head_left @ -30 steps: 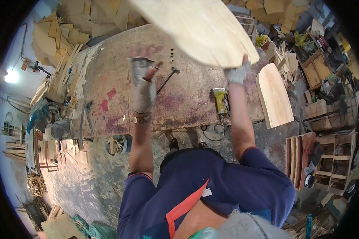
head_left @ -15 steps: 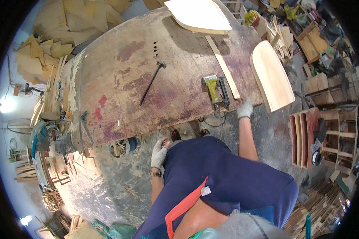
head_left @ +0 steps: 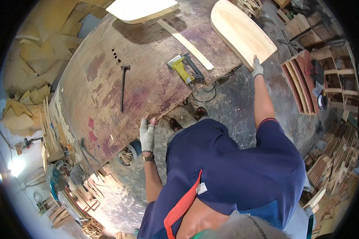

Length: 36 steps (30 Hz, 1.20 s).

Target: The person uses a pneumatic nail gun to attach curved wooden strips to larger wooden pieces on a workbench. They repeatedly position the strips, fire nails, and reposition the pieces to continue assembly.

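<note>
My right hand (head_left: 258, 68), in a pale work glove with bare fingertips, grips the near corner of a rounded light wooden panel (head_left: 243, 34) at the table's right end. A finger lies on the panel's top face; the fingers beneath are hidden. My left hand (head_left: 147, 134), gloved the same way, is at the table's front edge, fingers loosely apart and nothing in them. Between the hands, a green-and-black nail gun (head_left: 183, 71) lies on the worn table (head_left: 75, 107). A thin wooden strip (head_left: 187, 46) lies just beyond it.
A hammer (head_left: 123, 87) lies on the table's middle. Another rounded panel (head_left: 143, 10) is at the far edge. An air hose (head_left: 205, 99) loops below the front edge. A reddish shelf unit (head_left: 301, 83) stands right. A round bin (head_left: 127, 154) sits under the table, left of my feet.
My right hand has moved from near the strip's end to the panel's corner. My left hand has risen to the table edge. The view has shifted and turned to the right.
</note>
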Tool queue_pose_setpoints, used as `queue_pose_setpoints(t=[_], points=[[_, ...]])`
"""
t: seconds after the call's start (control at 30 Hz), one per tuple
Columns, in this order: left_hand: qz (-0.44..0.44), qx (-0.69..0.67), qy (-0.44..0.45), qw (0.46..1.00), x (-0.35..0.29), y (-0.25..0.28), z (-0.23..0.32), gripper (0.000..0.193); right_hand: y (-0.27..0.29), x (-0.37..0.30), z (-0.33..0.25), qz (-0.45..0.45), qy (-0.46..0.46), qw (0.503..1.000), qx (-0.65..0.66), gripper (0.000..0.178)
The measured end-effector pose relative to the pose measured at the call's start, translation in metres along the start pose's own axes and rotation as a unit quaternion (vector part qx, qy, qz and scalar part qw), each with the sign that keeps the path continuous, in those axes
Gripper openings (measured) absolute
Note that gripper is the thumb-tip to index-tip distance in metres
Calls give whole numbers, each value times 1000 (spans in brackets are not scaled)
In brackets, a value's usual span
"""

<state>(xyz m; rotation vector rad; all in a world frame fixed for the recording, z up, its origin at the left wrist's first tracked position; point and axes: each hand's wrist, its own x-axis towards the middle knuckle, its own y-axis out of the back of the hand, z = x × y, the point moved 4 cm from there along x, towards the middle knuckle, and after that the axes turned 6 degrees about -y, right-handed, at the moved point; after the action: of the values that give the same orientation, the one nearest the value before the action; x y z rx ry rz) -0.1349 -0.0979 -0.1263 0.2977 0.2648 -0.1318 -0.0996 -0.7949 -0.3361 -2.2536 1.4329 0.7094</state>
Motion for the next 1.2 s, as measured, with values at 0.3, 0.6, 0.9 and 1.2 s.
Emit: queue_pose_setpoints(t=[0.3,0.6,0.9,1.2], points=[[-161,-50,-57,984,46,-144,84,60,-16,-124,57,86,3,995,-49,79],[-177,-70,75,979,83,-251,35,85,84,-308,88,-32,-164,986,-27,85],[-113,-385,93,911,104,-333,49,43,146,-388,97,20,-215,976,-8,81],[-64,-334,-3,940,102,-260,151,17,95,-436,34,-96,-172,980,-6,73]])
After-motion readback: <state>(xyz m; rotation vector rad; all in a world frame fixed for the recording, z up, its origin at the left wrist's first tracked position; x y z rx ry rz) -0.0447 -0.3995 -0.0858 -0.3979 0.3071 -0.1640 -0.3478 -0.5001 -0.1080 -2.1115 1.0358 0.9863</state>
